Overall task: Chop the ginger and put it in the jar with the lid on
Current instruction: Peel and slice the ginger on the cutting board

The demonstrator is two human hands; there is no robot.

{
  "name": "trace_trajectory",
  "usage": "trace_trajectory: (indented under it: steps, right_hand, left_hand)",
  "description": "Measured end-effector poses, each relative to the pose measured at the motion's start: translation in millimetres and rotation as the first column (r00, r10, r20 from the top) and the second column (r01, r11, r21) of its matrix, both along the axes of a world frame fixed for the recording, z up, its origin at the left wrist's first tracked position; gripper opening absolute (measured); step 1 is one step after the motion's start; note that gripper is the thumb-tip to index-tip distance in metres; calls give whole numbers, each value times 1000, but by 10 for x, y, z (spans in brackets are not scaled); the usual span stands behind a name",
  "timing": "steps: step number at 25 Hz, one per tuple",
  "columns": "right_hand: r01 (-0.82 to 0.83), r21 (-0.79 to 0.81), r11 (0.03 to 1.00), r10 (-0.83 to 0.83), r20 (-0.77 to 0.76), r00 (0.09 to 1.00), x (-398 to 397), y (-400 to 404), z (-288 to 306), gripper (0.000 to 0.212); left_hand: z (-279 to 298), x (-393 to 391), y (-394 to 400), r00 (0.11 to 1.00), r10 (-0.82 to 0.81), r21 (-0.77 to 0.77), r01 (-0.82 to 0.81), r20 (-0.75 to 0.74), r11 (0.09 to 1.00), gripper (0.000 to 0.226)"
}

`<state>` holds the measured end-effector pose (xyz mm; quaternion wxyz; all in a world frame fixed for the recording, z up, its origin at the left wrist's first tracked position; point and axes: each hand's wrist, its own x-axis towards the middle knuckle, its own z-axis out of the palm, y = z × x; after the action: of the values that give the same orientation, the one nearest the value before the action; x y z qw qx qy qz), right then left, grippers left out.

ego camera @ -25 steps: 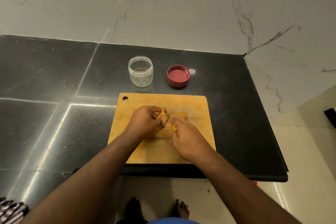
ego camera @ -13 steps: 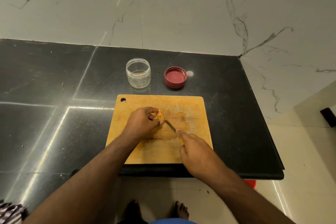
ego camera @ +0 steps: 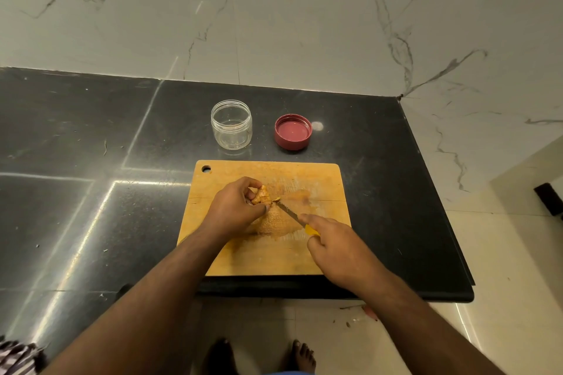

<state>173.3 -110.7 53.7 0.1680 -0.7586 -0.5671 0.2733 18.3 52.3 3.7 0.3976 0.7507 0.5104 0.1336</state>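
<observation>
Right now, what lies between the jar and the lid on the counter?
Nothing: in the head view only bare black counter separates the empty jar from the red lid, which lies open side up.

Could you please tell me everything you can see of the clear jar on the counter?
The jar is small, round and transparent, apparently plastic, with a ribbed threaded neck. It stands upright and open on the black counter, just beyond the far edge of the chopping board. It looks empty. Its red lid lies apart to its right, inner side up. Neither hand touches the jar.
</observation>
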Motion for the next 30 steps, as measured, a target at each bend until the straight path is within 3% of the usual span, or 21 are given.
trace_trajectory:
  steps: [3, 5, 10, 14, 16, 24, 30]
  right_hand:
    - [130, 52, 990, -135, 108, 985, 71, -27, -19, 51]
    - [164, 106, 981, -171, 61, 983, 65, -61, -23, 51]
    - [-2, 65, 998, 3, -27, 1000, -45, -67, -66, 50]
    - [110, 100, 989, -118, 85, 989, -25, -54, -106, 52]
    - [153, 146, 977, -164, 66, 984, -28, -71, -99, 52]
    - [132, 114, 985, -115, -145, 983, -122, -56, -70, 51]
    - [48, 73, 996, -42, -88, 995, -323, -3, -64, 54]
  left_hand:
    - [-4, -6, 13, 1000, -8, -15, 7, -9, 1000, 52]
    - [3, -5, 11, 1000, -12, -13, 12, -10, 1000, 52]
    - [11, 1, 8, 1000, -6, -22, 6, -7, 1000, 53]
    - [18, 5, -1, 1000, -4, -28, 4, -7, 1000, 52]
    - [24, 5, 1, 1000, -3, -34, 3, -8, 999, 52]
    - [73, 15, 6, 998, -14, 6, 15, -67, 1000, 53]
    - [62, 2, -14, 998, 2, 25, -1, -69, 1000, 51]
